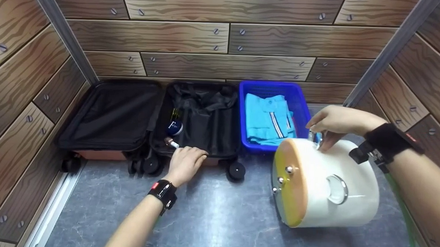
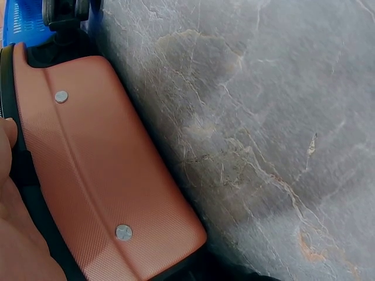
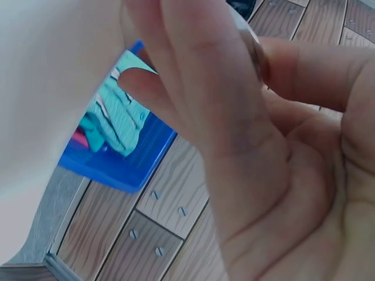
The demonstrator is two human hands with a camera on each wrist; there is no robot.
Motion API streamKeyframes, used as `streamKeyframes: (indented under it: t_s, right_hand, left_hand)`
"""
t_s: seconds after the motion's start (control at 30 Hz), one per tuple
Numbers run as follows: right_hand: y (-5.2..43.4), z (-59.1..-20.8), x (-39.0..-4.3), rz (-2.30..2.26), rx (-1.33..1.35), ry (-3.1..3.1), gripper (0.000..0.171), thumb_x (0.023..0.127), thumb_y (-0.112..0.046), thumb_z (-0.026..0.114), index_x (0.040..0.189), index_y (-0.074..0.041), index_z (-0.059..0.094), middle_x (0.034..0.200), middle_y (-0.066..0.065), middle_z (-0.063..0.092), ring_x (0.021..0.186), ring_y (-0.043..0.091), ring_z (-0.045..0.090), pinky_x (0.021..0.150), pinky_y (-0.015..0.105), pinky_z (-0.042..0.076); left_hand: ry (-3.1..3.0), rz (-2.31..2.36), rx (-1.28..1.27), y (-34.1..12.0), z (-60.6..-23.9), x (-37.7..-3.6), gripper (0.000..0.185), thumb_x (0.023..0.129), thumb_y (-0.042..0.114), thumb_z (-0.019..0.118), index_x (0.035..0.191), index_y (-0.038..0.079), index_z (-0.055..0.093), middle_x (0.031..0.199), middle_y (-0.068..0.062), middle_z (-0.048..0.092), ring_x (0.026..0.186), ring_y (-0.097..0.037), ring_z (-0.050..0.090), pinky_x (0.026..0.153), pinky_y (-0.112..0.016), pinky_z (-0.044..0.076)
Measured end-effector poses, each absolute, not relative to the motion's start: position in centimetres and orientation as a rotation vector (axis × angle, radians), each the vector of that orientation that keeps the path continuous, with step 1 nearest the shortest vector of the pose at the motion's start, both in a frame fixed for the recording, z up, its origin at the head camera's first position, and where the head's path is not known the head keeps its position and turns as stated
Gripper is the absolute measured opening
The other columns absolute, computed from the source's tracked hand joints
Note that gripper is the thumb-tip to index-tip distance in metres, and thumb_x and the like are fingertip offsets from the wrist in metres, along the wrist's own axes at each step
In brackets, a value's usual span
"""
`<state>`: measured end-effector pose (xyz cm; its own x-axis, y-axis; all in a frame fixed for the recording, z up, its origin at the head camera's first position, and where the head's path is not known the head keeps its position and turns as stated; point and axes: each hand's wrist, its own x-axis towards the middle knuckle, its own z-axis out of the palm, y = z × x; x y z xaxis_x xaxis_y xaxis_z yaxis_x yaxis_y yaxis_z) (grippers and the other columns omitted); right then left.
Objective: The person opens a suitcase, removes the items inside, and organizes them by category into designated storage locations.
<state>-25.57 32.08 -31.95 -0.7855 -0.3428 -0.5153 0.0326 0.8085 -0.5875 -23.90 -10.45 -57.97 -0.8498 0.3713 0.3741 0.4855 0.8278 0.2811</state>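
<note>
A white round pot (image 1: 335, 186) with a yellowish base lies tipped on its side on the grey floor at the right. My right hand (image 1: 328, 125) pinches its metal top handle (image 1: 316, 137); the right wrist view shows the curled fingers (image 3: 234, 134) against the pot's white wall (image 3: 47, 88). An open suitcase (image 1: 201, 126) with black lining lies flat at the back wall. My left hand (image 1: 185, 160) rests on its front rim with loosely bent fingers, holding nothing. Beside that hand lies a small bottle (image 1: 171, 142). The left wrist view shows the orange shell (image 2: 99, 175).
A blue basket (image 1: 242, 113) holding a folded teal shirt (image 1: 267, 118) stands between suitcase and pot. A round dark blue item (image 1: 175, 127) lies in the suitcase's right half. Wood-panelled walls close in at the back and on both sides. Suitcase wheels (image 1: 236, 171) stick out toward me.
</note>
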Motion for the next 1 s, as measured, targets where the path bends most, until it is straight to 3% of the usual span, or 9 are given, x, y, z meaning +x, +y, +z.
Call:
streamKeyframes:
  t_s: [0.23,0.43,0.57,0.67,0.77,0.9,1.0]
  right_hand:
    - [32.3,-32.1,-25.1,-0.817,-0.228,2.368,0.058,0.104,-0.025,0.060,0.147,0.012,0.044,0.088,0.016,0.075,0.073,0.029,0.075,0.071,0.040,0.062]
    - [34.0,-32.0,-24.5,-0.804,-0.272,2.361,0.082,0.101,-0.043,0.063,0.155,0.009,0.030,0.110,0.018,0.072,0.084,0.030,0.075,0.080,0.041,0.061]
    - [35.1,-31.4,-23.4,-0.728,-0.418,2.405,0.080,0.099,-0.040,0.067,0.154,0.007,0.034,0.121,0.018,0.069,0.098,0.029,0.072,0.088,0.042,0.059]
    - [35.7,-30.9,-22.2,-0.604,-0.533,2.472,0.076,0.095,-0.036,0.072,0.153,0.003,0.041,0.131,0.020,0.065,0.116,0.035,0.065,0.096,0.050,0.054]
    - [36.2,-31.0,-21.1,-0.476,-0.585,2.523,0.081,0.089,-0.039,0.078,0.153,-0.003,0.045,0.147,0.023,0.053,0.133,0.046,0.050,0.105,0.065,0.042]
    - [36.5,-31.7,-20.2,-0.542,-0.560,2.471,0.101,0.076,-0.032,0.087,0.158,-0.003,0.035,0.158,0.027,0.037,0.141,0.052,0.035,0.108,0.073,0.030]
    - [36.6,-32.6,-19.7,-0.536,-0.597,2.473,0.120,0.068,-0.040,0.091,0.160,0.000,0.026,0.161,0.030,0.026,0.144,0.053,0.027,0.111,0.072,0.023]
  left_hand:
    - [-2.699,-0.566,-0.661,-10.5,-58.0,-23.9,0.024,0.105,0.032,0.057,0.116,0.020,0.075,0.114,0.005,0.074,0.104,-0.022,0.064,0.089,-0.042,0.044]
    - [-2.693,-0.535,-0.669,-10.4,-58.0,-23.8,0.024,0.105,0.032,0.057,0.116,0.021,0.075,0.114,0.006,0.074,0.103,-0.021,0.064,0.088,-0.041,0.044]
    - [-2.711,-0.532,-0.661,-10.3,-58.0,-23.9,0.025,0.106,0.033,0.056,0.117,0.021,0.075,0.114,0.006,0.073,0.104,-0.022,0.064,0.089,-0.042,0.044]
    - [-2.711,-0.541,-0.660,-10.3,-58.0,-23.9,0.025,0.105,0.033,0.056,0.117,0.021,0.075,0.114,0.005,0.074,0.105,-0.022,0.064,0.089,-0.042,0.044]
    - [-2.706,-0.550,-0.658,-10.4,-58.0,-23.9,0.024,0.105,0.032,0.058,0.116,0.020,0.076,0.114,0.004,0.074,0.105,-0.023,0.064,0.089,-0.043,0.044]
    - [-2.711,-0.558,-0.650,-10.5,-58.0,-23.9,0.024,0.104,0.032,0.058,0.116,0.020,0.076,0.113,0.004,0.074,0.105,-0.023,0.064,0.089,-0.043,0.044]
    - [-2.714,-0.558,-0.651,-10.5,-58.1,-23.9,0.024,0.104,0.032,0.058,0.116,0.021,0.076,0.113,0.005,0.074,0.104,-0.022,0.064,0.089,-0.043,0.044]
